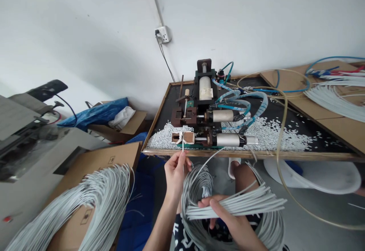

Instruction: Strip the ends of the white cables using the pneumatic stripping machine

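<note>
My left hand pinches a single grey cable and holds its end up into the front jaw of a small pneumatic machine on the bench. My right hand is closed round a bundle of grey cables that loops across my lap. Around the machine's base lies a heap of small white cut-off bits.
The wooden-edged bench has blue air hoses and more grey cables at right. A cardboard box with another cable bundle sits at left. A white basin lies under the bench.
</note>
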A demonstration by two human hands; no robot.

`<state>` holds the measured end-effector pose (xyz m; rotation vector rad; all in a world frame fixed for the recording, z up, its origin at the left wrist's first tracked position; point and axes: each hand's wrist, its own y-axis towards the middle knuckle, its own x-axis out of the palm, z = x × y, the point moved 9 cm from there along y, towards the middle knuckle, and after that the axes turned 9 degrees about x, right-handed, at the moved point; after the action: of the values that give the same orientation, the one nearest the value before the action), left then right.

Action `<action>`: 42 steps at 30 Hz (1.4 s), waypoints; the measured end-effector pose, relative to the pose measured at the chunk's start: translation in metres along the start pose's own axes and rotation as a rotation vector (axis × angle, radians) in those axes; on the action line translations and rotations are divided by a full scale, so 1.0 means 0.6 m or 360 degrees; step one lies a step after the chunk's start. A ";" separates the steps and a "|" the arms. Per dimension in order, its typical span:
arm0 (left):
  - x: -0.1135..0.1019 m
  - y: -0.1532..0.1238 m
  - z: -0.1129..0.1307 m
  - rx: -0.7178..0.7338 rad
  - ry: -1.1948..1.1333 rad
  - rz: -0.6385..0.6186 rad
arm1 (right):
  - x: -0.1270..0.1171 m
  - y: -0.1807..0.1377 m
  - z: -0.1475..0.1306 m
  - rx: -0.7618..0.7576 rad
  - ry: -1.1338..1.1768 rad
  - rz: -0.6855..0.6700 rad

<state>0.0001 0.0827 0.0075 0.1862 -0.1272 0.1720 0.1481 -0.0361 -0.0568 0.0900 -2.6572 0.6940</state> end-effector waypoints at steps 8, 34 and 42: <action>0.005 -0.028 0.030 0.0102 -0.0100 -0.0132 | 0.003 -0.006 -0.005 -0.0017 -0.0089 -0.0024; -0.008 0.003 -0.013 0.0077 0.0068 0.0108 | -0.003 -0.005 -0.005 -0.0025 -0.0010 0.0002; 0.002 0.006 -0.028 0.0005 -0.0007 0.0055 | -0.011 0.004 0.003 0.0046 0.0054 0.0034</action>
<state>0.0027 0.0896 -0.0080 0.1875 -0.1347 0.2064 0.1533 -0.0354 -0.0621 0.0574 -2.6196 0.7345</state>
